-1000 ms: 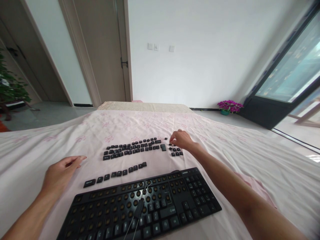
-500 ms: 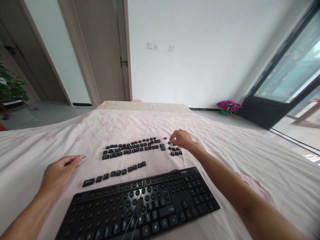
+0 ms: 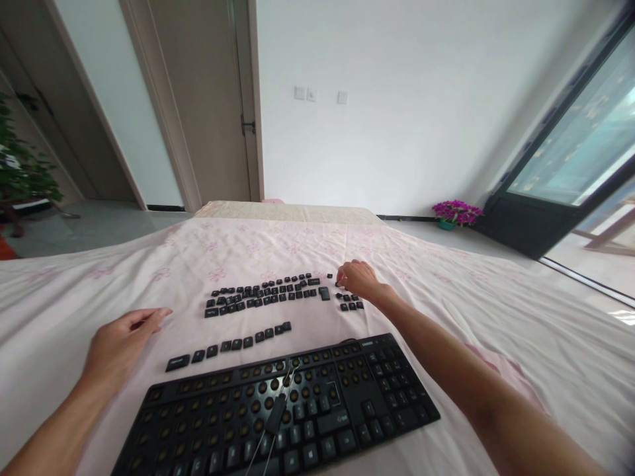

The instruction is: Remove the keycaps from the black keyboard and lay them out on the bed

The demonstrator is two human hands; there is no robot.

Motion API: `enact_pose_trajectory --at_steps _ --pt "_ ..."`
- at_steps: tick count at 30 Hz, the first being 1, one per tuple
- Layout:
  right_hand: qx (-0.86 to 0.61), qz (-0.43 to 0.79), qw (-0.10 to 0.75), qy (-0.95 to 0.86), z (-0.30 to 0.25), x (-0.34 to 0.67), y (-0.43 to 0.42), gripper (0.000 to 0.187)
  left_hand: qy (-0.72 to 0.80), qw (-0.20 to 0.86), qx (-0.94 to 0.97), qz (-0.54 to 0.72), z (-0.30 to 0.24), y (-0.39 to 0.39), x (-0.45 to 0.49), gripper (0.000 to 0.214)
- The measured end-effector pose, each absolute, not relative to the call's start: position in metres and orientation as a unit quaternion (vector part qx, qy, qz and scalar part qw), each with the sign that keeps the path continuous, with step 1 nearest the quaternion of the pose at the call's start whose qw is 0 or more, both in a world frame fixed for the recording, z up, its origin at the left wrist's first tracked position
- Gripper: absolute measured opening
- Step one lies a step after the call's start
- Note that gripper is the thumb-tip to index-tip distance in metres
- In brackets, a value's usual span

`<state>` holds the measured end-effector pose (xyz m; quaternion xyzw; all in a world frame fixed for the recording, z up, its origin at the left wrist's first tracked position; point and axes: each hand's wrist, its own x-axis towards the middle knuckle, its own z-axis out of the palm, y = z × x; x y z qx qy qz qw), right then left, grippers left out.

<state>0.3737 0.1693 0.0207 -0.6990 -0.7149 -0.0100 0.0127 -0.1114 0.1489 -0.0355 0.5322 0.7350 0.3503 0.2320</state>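
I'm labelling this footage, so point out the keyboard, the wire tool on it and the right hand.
Keyboard (image 3: 248, 416), head view: middle of its body.
Wire tool (image 3: 276, 414), head view: its dark handle.
Right hand (image 3: 360, 277), head view: back of the hand.

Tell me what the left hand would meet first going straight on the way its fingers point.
The left hand would likely meet the left end of the far keycaps first; its height above the cloth is unclear, so it might pass over them.
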Motion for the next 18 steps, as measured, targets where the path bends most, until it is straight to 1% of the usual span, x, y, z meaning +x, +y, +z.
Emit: enact_pose_trajectory --at_steps 5,8,12,16,18 --pt "-0.741 0.009 0.031 -0.67 0.015 0.387 0.177 0.02 0.736 0.228 0.531 0.353 -0.037 0.15 -0.113 0.052" --pt "-0.758 0.026 0.03 -0.651 0.01 0.393 0.182 0.021 0.735 0.23 0.532 0.351 -0.038 0.15 -0.114 0.052" --pt "-0.749 0.035 0.03 -0.66 0.006 0.395 0.188 0.024 0.736 0.228 0.534 0.348 -0.039 0.15 -0.115 0.051" --pt "-0.73 0.036 0.026 -0.682 0.006 0.393 0.191 0.031 0.734 0.23 0.536 0.349 -0.041 0.152 -0.117 0.051" --pt "-0.729 0.033 0.025 -0.683 0.006 0.394 0.19 0.03 0.733 0.234 0.535 0.348 -0.042 0.153 -0.117 0.052"
